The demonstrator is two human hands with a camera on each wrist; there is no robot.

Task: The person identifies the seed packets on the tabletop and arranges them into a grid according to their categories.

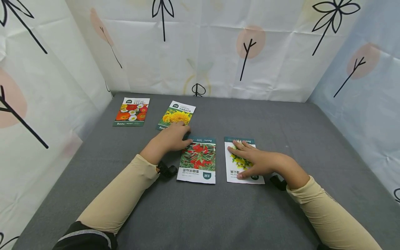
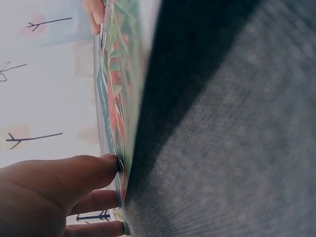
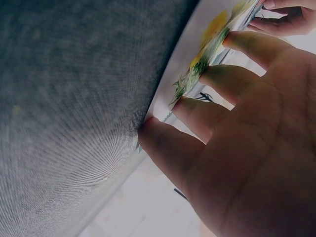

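Observation:
Four seed packets lie flat on the grey cloth. My left hand [image 1: 170, 139] reaches over the lower edge of the packet with large yellow blooms [image 1: 176, 117]. Its thumb [image 2: 106, 168] touches the upper left edge of the red-flower packet [image 1: 198, 158], which lies with its print upside down. On the white packet with small yellow flowers [image 1: 232, 177], also upside down, my right hand [image 1: 259, 161] rests with fingers spread. In the right wrist view its fingertips [image 3: 210, 75] press on the packet's face. What lies under the left fingers is partly hidden.
A packet with orange, red and white flowers [image 1: 131, 113] lies at the far left of the grey cloth-covered table [image 1: 193, 215]. White patterned cloth [image 1: 212, 55] hangs behind the table and along both sides.

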